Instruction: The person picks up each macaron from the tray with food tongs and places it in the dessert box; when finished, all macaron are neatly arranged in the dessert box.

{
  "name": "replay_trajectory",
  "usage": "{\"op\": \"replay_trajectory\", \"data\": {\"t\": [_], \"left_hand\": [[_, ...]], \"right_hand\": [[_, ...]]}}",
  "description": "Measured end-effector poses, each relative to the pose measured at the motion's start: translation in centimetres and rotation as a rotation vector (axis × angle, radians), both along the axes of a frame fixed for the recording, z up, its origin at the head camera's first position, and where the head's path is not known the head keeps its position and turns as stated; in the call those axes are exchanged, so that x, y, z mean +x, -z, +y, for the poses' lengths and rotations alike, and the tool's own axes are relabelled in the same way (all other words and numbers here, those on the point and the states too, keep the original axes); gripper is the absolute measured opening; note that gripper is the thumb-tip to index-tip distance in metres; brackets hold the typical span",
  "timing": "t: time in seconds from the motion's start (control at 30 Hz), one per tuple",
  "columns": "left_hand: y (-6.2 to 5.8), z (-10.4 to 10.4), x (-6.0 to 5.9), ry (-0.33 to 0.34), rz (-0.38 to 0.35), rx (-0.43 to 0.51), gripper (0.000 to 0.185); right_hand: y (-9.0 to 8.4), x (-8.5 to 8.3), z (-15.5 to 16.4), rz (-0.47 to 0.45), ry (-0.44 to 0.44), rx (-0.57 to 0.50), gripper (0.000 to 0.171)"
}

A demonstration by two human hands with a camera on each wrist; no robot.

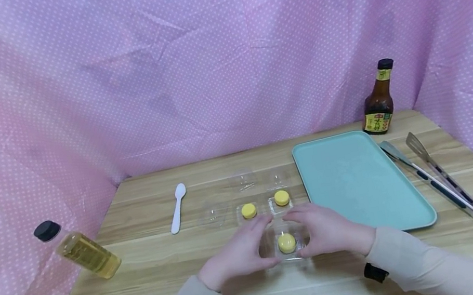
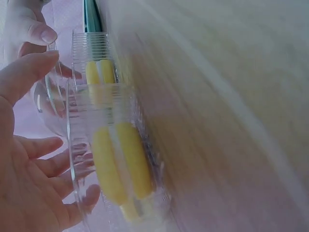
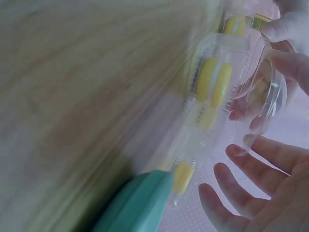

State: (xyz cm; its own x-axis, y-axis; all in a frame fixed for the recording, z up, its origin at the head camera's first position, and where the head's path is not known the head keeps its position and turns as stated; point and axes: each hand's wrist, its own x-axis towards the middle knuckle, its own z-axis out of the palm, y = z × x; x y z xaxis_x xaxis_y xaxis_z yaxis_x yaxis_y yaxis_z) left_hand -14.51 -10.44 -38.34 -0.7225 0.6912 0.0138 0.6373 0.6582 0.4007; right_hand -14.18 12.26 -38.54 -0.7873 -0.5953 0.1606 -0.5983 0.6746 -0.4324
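Note:
Both hands are at the nearest clear plastic box (image 1: 290,258), which has a yellow macaron (image 1: 286,243) in it. Between them, a clear domed lid (image 3: 276,94) is raised over the box. My left hand (image 1: 242,249) grips the lid's left side, thumb toward me and fingers on the far side. From the right, my right hand (image 1: 329,228) pinches the opposite side between thumb and index finger, its other fingers spread. Just beyond the hands, two more yellow macarons, a left one (image 1: 249,211) and a right one (image 1: 281,197), sit in clear boxes.
Clear lids, one upper (image 1: 242,179) and one left (image 1: 214,213), lie behind the boxes. A white spoon (image 1: 177,210) and an oil bottle (image 1: 86,253) are leftward. Rightward are a teal tray (image 1: 357,184), tongs (image 1: 431,176) and a brown sauce bottle (image 1: 378,104).

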Motion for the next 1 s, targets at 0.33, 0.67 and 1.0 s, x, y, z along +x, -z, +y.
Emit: {"op": "replay_trajectory", "data": {"t": [0.33,0.67,1.0], "left_hand": [[0.21,0.37,-0.04,0.01,0.063,-0.115,0.081],[0.26,0.42,-0.02,0.033,0.02,-0.102,0.075],[0.53,0.65,-0.15,0.052,0.017,-0.083,0.071]], "right_hand": [[-0.04,0.25,0.04,-0.048,-0.009,0.077,0.068],[-0.24,0.47,-0.11,-0.127,0.009,0.094,0.07],[-0.29,0.74,-0.11,-0.137,0.009,0.058,0.071]]}}
